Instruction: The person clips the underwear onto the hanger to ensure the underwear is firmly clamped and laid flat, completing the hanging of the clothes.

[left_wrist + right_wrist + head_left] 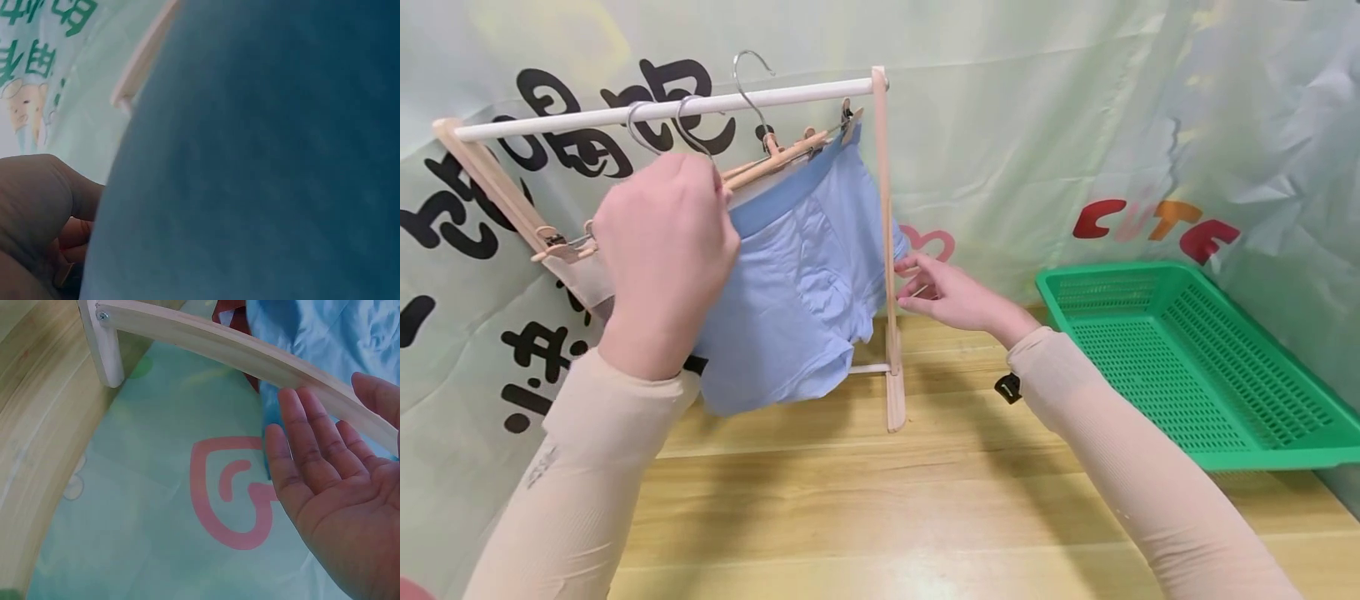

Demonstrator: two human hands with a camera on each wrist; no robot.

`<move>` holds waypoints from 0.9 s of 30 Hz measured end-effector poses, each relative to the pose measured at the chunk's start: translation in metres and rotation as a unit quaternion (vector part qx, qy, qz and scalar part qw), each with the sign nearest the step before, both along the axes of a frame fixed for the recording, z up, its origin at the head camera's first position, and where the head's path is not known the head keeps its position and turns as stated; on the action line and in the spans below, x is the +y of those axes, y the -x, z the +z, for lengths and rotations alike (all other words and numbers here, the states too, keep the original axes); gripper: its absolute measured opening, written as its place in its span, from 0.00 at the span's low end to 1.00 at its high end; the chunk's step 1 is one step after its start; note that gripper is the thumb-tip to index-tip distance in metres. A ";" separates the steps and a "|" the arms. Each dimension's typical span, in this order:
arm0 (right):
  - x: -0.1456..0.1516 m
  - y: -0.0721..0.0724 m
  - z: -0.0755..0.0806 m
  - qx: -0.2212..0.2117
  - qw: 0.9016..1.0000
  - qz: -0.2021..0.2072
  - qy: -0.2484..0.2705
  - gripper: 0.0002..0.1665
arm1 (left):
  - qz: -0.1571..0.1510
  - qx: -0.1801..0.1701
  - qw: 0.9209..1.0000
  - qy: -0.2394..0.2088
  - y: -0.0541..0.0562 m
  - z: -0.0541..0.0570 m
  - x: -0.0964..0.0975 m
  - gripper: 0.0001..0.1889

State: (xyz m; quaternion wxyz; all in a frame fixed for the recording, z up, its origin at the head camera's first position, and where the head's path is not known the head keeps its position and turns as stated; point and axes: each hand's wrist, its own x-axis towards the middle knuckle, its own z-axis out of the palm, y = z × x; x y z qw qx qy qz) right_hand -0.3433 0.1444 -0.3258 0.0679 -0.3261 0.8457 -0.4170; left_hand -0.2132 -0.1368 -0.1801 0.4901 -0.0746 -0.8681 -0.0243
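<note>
My left hand (pixel 662 250) is curled at the left end of a wooden clip hanger (pixel 782 158), gripping it; its fingertips are hidden in the head view. Light blue boxer briefs (pixel 797 275) hang from this hanger by the waistband, a clip showing at the right corner. Above the white rail (pixel 805 93) rises the hanger's metal hook, its shank crossing in front. Blue cloth (pixel 250 156) fills most of the left wrist view. With fingers extended, my right hand (pixel 951 292) is beside the right wooden upright (pixel 883 217) and holds nothing; its palm (pixel 356 506) shows in the right wrist view.
Two more hanger hooks (pixel 681 125) hang on the rail farther left, with another clip (pixel 553 242) near the left upright (pixel 493 183). A green plastic basket (pixel 1285 458) stands right on the wooden table (pixel 850 517). Printed fabric hangs behind.
</note>
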 end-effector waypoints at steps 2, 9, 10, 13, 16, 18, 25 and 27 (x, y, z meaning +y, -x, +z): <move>0.001 -0.001 0.000 0.001 1.000 -0.002 0.000 0.33 | 0.008 -0.006 1.000 0.008 0.007 -0.001 0.003 0.11; 0.001 -0.003 0.000 0.000 1.000 -0.003 0.001 0.34 | 0.067 -0.093 0.993 0.001 0.010 -0.006 -0.008 0.09; 0.001 -0.003 0.001 0.000 1.000 -0.004 -0.001 0.34 | 0.077 -0.107 0.991 -0.004 0.009 -0.006 -0.012 0.08; 0.002 -0.002 0.002 0.001 1.000 -0.003 -0.004 0.34 | 0.109 -0.130 0.985 -0.013 0.008 -0.005 -0.021 0.07; 0.005 -0.003 0.004 0.002 1.000 -0.003 -0.008 0.34 | 0.142 -0.139 0.980 -0.015 0.009 -0.003 -0.028 0.07; 0.008 -0.003 0.004 0.000 1.000 -0.007 -0.011 0.34 | 0.160 -0.144 0.976 -0.021 0.011 -0.002 -0.031 0.07; 0.028 -0.010 0.002 0.026 0.995 -0.053 -0.079 0.36 | 0.147 -0.100 0.984 -0.033 0.005 -0.012 -0.026 0.09; 0.034 -0.017 0.002 0.048 0.989 -0.074 -0.115 0.39 | 0.088 -0.042 0.995 -0.014 -0.002 -0.024 -0.016 0.13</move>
